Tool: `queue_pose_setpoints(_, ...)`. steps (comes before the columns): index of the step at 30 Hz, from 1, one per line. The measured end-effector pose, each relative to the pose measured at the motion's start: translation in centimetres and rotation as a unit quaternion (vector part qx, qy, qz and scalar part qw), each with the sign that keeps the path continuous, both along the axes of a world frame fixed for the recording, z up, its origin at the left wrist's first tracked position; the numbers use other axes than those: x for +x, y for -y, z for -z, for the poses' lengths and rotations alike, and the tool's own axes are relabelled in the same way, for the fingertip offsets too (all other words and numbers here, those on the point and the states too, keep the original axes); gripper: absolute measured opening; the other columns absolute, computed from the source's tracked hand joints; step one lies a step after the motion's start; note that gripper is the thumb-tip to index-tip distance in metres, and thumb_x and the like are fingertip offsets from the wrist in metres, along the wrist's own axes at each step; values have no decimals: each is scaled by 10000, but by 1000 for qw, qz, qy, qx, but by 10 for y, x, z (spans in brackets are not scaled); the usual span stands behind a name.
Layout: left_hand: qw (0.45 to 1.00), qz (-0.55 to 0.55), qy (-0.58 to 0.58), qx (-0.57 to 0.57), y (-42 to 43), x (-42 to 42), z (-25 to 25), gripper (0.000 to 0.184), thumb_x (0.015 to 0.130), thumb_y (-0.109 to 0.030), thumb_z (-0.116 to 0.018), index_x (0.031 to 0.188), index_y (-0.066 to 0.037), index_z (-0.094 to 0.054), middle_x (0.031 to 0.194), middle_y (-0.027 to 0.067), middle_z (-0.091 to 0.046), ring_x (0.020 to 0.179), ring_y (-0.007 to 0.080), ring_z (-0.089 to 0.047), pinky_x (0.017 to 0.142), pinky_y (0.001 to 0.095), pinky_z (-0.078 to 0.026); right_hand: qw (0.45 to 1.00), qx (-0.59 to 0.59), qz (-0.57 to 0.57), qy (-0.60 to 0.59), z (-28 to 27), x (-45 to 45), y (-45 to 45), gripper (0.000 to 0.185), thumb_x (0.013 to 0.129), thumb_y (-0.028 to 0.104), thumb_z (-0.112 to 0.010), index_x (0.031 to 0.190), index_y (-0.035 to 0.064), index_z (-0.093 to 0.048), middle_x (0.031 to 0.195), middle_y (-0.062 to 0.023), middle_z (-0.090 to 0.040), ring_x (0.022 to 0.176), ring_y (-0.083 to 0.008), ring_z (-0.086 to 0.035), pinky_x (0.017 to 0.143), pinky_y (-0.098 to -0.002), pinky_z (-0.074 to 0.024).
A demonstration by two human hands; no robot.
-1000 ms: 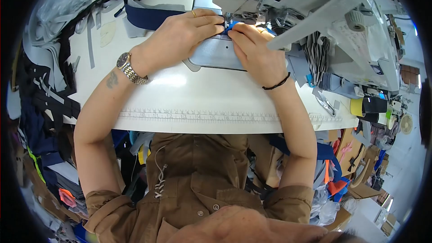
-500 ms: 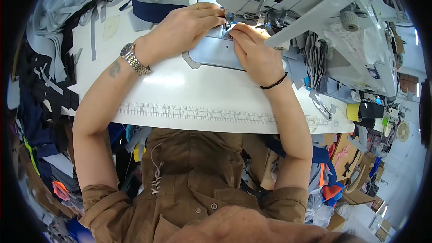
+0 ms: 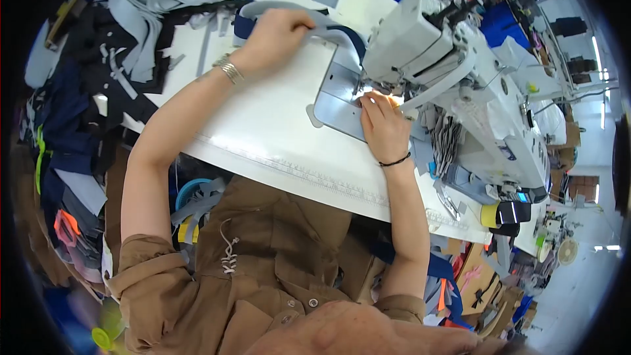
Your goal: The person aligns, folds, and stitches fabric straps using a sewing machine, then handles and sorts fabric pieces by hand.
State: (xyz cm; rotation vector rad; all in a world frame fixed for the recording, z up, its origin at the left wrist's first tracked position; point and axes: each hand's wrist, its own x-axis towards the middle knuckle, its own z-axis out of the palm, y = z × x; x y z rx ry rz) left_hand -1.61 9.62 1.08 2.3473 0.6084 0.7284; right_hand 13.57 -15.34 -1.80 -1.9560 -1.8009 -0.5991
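My left hand (image 3: 276,38) is closed on a long grey and navy strip (image 3: 355,38), left of the sewing machine (image 3: 411,39). The strip curves from there toward the needle area. My right hand (image 3: 384,125) rests on the metal plate (image 3: 338,100) beside the lit presser foot, its fingers bent and close together. Whatever lies under those fingertips is too small to make out.
A printed ruler (image 3: 309,177) runs along the front edge of the white table (image 3: 263,115). Scissors (image 3: 447,200) and a stack of grey pieces (image 3: 439,135) lie at the right. Black and grey scraps (image 3: 121,59) pile up at the left.
My left hand has moved away from the needle, to the left, and taken hold of the strip. My right hand stays by the presser foot. The view has turned and shows more of the machine.
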Motion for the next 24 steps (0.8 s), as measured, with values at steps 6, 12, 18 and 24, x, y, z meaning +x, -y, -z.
queue_pose_setpoints(6,945,-55,150,-284,-49,-60,-44,216,921,-101,-639,1101,-1,-702,959,12,-710,773,75,-631,719,214,-504,999,23,-32,15,3,2,-4,151,826,116,-684,976,115,-701,1018,-3,-687,707,-237,-669,554,-344,-530)
queue_pose_setpoints(12,918,-38,184,-349,-42,-79,-71,216,931,-110,-646,1117,-17,-705,953,16,-712,761,52,-632,686,193,-496,998,26,-52,6,1,3,-4,124,849,121,-681,969,91,-695,1017,-22,-689,721,-235,-680,569,-355,-544)
queue_pose_setpoints(18,892,-18,220,-395,-48,-72,-85,246,925,-90,-635,1146,-3,-698,964,51,-702,808,99,-628,743,225,-504,997,42,-60,-6,1,3,-3,142,849,110,-679,988,87,-700,1009,-30,-699,725,-235,-692,569,-349,-553)
queue_pose_setpoints(24,904,-8,236,-358,-89,-34,-100,262,924,-97,-626,1156,12,-680,1020,63,-721,849,152,-671,791,288,-533,998,41,-54,-16,7,3,-2,137,853,141,-684,984,105,-704,992,-13,-709,670,-228,-682,544,-341,-550)
